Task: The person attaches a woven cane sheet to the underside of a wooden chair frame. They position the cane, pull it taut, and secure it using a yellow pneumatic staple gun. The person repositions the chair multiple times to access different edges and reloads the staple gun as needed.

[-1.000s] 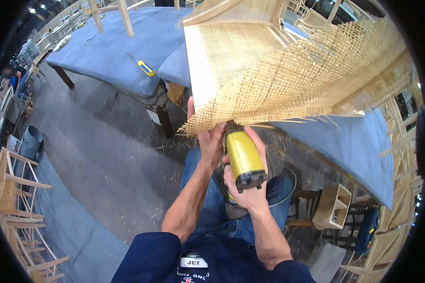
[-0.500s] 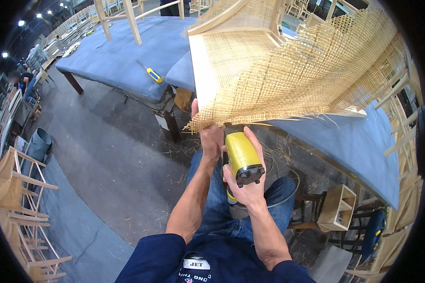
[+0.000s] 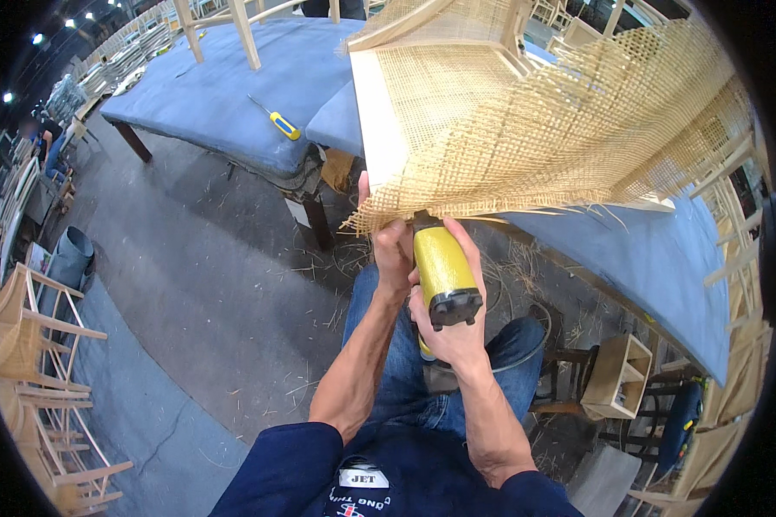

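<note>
- Yellow, black-capped tool (image 3: 446,263) (a bit shiny), at near edge of frayed cane (image 3: 535,146).
- Wrapped in the right hand (image 3: 457,339).
- Pinching the cane's near-left corner with the left hand (image 3: 394,258), beside tool.

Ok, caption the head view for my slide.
Right hand grips a yellow tool at a fraying cane sheet, left hand alongside.

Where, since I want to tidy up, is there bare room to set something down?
On the left table, between the screwdriver and chair legs; on the right table, below the cane. Crowded: around the left hand, right hand and yellow tool, at the cane's edge.
</note>
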{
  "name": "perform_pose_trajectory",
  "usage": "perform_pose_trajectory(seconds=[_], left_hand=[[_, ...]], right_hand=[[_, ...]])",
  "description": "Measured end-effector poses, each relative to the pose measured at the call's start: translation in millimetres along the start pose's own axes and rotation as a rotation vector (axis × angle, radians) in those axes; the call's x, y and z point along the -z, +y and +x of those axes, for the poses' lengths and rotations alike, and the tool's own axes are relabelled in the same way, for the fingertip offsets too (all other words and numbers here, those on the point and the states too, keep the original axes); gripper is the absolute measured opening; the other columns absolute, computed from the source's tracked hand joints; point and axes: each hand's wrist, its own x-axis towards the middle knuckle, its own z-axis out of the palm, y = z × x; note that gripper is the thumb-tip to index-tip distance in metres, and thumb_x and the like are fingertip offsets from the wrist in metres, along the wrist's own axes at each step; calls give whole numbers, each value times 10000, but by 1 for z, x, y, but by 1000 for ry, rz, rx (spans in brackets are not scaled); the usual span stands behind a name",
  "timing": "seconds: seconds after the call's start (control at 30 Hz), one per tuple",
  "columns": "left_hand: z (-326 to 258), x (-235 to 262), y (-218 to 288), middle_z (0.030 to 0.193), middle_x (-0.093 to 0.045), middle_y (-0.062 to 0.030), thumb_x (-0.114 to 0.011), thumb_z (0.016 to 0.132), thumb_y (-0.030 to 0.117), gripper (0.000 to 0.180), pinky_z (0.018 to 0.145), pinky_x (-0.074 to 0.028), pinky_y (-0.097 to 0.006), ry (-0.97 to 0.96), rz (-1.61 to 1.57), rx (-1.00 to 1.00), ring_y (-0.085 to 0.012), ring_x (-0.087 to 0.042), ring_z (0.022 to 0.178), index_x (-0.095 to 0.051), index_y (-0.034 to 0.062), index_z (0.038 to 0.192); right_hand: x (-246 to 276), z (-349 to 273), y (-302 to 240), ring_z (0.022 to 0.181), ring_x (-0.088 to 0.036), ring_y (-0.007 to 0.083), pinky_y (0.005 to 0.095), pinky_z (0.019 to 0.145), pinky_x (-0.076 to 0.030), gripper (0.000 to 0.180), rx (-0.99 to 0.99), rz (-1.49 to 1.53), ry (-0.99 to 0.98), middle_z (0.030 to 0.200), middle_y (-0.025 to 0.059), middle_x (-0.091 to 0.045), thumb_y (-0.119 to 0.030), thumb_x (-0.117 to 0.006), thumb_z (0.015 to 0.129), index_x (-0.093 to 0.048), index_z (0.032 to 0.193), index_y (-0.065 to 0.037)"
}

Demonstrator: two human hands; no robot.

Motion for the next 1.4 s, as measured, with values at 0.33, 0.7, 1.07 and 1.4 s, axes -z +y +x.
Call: perform_pose_trajectory(seconds=[0.33,0.7,1.07,1.4], left_hand=[[5,11,-4,1564,-309,-91,-489,942,112,757,1163,-337,-442,-52,-31,-42,-246,-364,1415,-118,197,1597],[5,17,-4,1556,-320,-102,-531,904,209,804,1166,-321,-436,-90,33,-84,-234,-354,1416,-122,184,1596],[1,0,4,1479,-406,-107,-510,891,166,788,1111,-389,-413,20,3,-14,-230,-441,1330,-146,161,1590],[3,12,1,1275,-561,-59,-540,943,319,730,695,-527,-341,-112,53,9,-198,-601,959,-186,201,1570]], right_hand=[[4,-8,-13,852,-652,160,272,703,-570,821,-73,105,-2,1255,150,-560,84,-633,780,-313,1526,-41],[0,1,-24,1289,-526,289,386,1082,-436,833,-44,-44,-11,1429,187,-488,51,-682,730,-365,1498,-14],[-1,1,-21,1122,-612,239,346,980,-499,762,-86,-4,-30,1322,167,-544,91,-647,790,-377,1490,-38],[28,-38,-8,847,-642,153,280,736,-549,866,-258,286,-28,1147,117,-658,131,-644,768,-322,1535,-108]])
